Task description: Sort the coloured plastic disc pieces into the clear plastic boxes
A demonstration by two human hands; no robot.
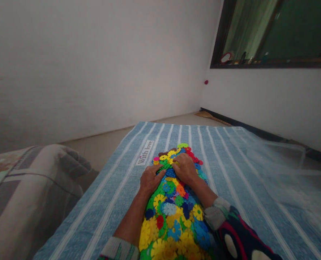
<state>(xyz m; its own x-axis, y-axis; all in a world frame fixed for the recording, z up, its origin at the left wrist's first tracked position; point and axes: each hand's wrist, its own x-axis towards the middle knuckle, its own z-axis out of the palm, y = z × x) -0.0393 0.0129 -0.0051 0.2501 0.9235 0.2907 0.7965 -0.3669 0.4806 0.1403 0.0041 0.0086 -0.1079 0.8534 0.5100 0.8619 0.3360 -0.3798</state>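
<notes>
A long heap of colourful plastic snowflake building discs [174, 207] lies on a striped blue cloth, running from the bottom edge up to both hands. My left hand [151, 177] is closed at the far part of the heap, its fingers on green snowflake discs [165, 165]. Close beside it on the right, my right hand [185, 167] is bent over the discs, fingertips pinching at a yellow disc [172, 161]. Blue discs [170, 173] show just below the two hands. The fingers partly cover the pieces they grip, so how these join cannot be made out.
The blue striped cloth [117, 187] covers the table and bears a "With love" label [145, 153]. Clear plastic [285, 169] lies at the right. A fabric-covered bed or seat [38, 195] stands left. Behind are white walls, a window [279, 32] and a broom [210, 116].
</notes>
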